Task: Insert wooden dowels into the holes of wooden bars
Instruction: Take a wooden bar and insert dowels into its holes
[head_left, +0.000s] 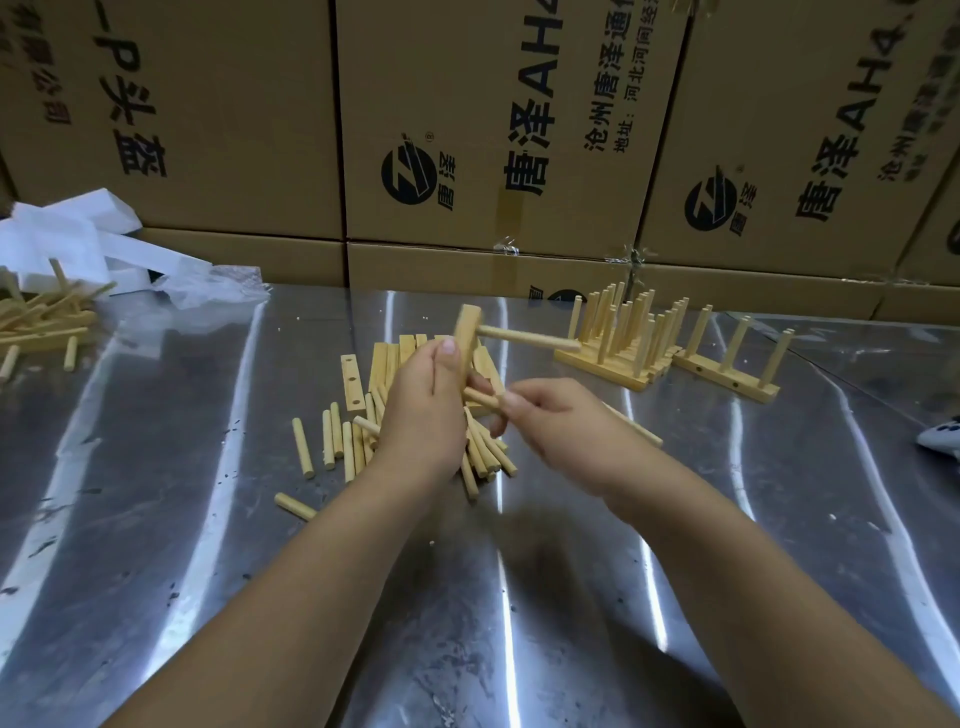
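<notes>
My left hand grips a wooden bar held nearly upright above the table. One dowel sticks out of the bar's upper hole, pointing right. My right hand pinches a second dowel whose end meets the bar lower down, next to my left fingers. Under my hands lies a heap of loose dowels and bare bars; one bar with holes lies apart at the left.
Finished bars with upright dowels stand at the back right, another beside them. More dowels and white plastic wrap lie far left. Cardboard boxes wall the back of the metal table.
</notes>
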